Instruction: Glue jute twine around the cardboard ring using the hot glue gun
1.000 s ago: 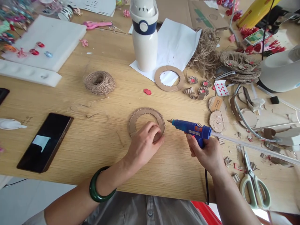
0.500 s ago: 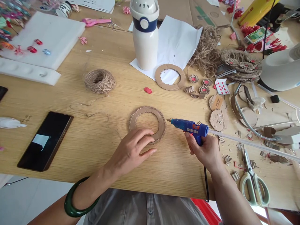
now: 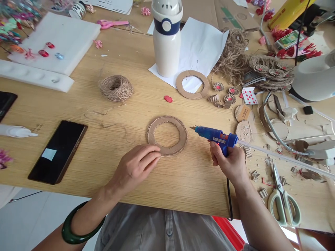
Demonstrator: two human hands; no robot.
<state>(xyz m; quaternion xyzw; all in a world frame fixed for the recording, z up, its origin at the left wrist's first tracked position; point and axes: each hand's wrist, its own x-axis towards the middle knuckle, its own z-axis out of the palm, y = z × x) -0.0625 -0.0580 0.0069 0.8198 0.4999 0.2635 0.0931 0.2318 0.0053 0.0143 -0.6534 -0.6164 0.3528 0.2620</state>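
A cardboard ring [image 3: 183, 136] with twine along its outer edge lies flat on the wooden table in front of me. My left hand [image 3: 136, 165] is at its lower left edge, fingertips pinched together on the rim; the thumb is mostly hidden. To the right, my right hand [image 3: 230, 162] is wrapped round the handle of a blue glue gun [image 3: 213, 134]. The gun's nozzle points left, just short of the ring and apart from it. A clear glue stick [image 3: 272, 150] sticks out of its back. Beyond the ring sits a ball of twine [image 3: 116, 88], its loose end trailing on the table.
A white bottle [image 3: 167, 52] stands on paper behind a second cardboard ring [image 3: 180, 89]. Scissors [image 3: 284, 202] and cardboard scraps lie at right, near a tangled heap of twine [image 3: 232, 52]. On the left are a phone [image 3: 59, 150] and a white foam block [image 3: 60, 42].
My left hand has drawn back left from across the ring's lower part, and its spread fingers have come together at the ring's edge. The right hand still holds the glue gun; the view has shifted slightly.
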